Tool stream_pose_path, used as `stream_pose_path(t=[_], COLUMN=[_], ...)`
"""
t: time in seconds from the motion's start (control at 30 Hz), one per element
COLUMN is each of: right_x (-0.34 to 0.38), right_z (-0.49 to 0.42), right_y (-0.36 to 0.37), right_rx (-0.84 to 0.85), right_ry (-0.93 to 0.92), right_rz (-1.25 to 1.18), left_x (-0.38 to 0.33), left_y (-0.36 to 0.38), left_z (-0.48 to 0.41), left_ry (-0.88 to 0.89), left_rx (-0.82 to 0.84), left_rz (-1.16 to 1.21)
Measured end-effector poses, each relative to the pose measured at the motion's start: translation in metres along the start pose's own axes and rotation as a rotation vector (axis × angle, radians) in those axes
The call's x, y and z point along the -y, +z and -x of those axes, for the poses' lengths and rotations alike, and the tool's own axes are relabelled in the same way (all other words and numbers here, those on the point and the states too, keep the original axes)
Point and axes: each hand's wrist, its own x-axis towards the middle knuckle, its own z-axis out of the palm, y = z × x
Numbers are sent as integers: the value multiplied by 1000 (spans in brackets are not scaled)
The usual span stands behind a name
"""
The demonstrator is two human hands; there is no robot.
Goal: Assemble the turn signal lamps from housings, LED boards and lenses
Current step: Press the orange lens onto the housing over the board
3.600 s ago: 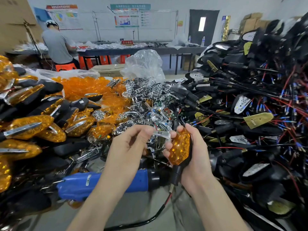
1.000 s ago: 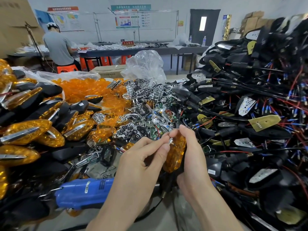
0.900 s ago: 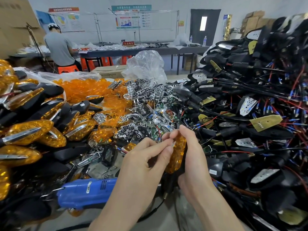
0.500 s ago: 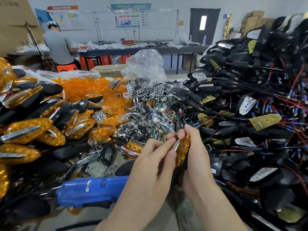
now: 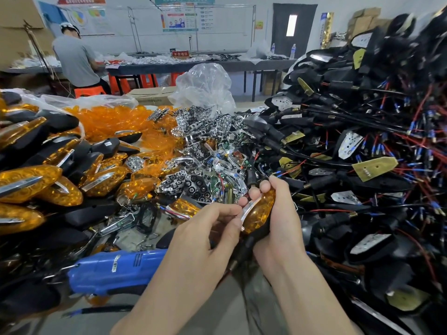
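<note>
— While your right hand [image 5: 280, 226] grips the black-housed amber-lensed lamp [image 5: 260, 213] beside the wired black housings [image 5: 350, 117], what's left?
— Lens on, seemingly; your left hand [image 5: 205, 235] pinches a curved chrome strip [image 5: 250, 207] onto it. Housings wait.

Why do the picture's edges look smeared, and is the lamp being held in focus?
Head view: wide-angle lens stretches the corners; the black housing pile upper right is blurred; the amber lamp in the right hand is sharp, chrome strip glinting.

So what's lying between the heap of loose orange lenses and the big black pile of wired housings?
A heap of shiny chrome reflectors fills that stretch, seen in the head view.
</note>
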Motion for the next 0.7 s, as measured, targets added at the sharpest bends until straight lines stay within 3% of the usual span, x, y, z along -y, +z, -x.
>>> stream_pose_path(t=[0.47, 0.7], right_x=[2, 5], right_z=[1, 2], right_y=[-4, -1], right_rx=[-66, -82], right_ry=[-11, -28], right_rz=[6, -64], left_x=[-3, -5], left_y=[6, 14], left_z=[5, 9], left_ry=[198, 126], left_rx=[-21, 76], left_rz=[-242, -260])
